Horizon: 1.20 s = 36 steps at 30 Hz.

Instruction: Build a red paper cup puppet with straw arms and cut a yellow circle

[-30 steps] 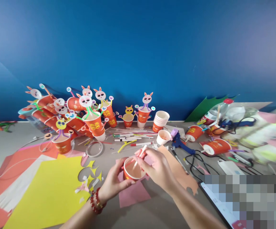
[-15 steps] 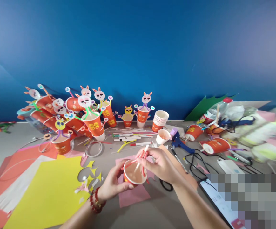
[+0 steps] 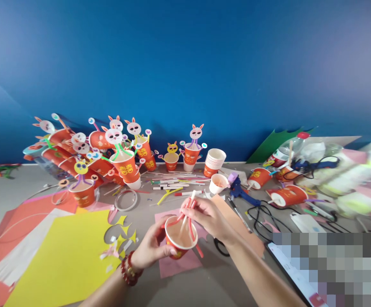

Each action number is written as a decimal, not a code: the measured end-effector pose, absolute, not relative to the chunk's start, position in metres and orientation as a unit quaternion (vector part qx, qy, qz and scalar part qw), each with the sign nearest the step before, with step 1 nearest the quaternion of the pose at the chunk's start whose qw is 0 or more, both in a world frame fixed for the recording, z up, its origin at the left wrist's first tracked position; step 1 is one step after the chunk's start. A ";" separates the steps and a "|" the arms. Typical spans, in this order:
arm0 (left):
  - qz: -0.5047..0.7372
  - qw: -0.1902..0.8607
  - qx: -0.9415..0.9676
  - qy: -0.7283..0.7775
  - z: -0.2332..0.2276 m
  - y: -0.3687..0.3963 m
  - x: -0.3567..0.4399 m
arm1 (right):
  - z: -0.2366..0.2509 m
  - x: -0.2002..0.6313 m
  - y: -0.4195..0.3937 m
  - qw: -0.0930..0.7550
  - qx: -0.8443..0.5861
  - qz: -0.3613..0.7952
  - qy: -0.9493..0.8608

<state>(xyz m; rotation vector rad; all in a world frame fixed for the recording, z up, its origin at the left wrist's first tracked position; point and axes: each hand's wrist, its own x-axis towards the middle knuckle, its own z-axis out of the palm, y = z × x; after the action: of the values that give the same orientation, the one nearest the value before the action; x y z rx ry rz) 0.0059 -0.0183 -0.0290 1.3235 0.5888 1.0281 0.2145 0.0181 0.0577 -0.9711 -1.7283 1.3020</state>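
My left hand [image 3: 156,245] is wrapped round the side of a red paper cup [image 3: 176,252], its open mouth tipped toward me. Above the mouth, my right hand [image 3: 204,215] pinches a white stick [image 3: 182,230] together with red pipe cleaners [image 3: 191,228]. The stick reaches down into the cup. One pipe cleaner bends over the near rim, and a red end pokes out at the cup's lower right. Beneath the cup lies a pink paper sheet [image 3: 179,266]. The fingertips of my right hand partly cover the top of the bundle.
Yellow paper [image 3: 57,256] and cut scraps lie at left. Behind stand several cups with rabbit faces [image 3: 123,164], a cup stack [image 3: 215,162] and markers [image 3: 172,186]. At right are a blue glue gun [image 3: 243,192] with a tangled cord, a phone [image 3: 292,268] and fallen cups [image 3: 289,195].
My right hand has shifted slightly left and the stick stands more upright in the cup. The pipe cleaner end at the cup's lower right shows more clearly.
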 end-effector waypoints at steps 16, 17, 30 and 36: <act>0.523 0.559 0.560 0.316 -0.027 -0.017 0.009 | 0.048 0.212 -0.002 0.312 -0.397 0.396 -0.767; 0.528 0.525 0.577 0.335 -0.026 -0.016 0.008 | 0.046 0.213 -0.002 0.313 -0.399 0.398 -0.764; 0.563 0.330 0.653 0.385 -0.024 -0.008 -0.001 | 0.027 0.225 0.004 0.324 -0.393 0.408 -0.758; 0.589 0.315 0.646 0.370 -0.022 -0.008 -0.004 | 0.028 0.227 0.003 0.338 -0.371 0.430 -0.751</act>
<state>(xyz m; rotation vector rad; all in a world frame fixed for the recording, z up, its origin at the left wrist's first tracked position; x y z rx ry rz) -0.0042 -0.0077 -0.0224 1.7015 0.9744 1.5512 0.2269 0.0034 0.0285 -0.9670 -1.9566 1.1197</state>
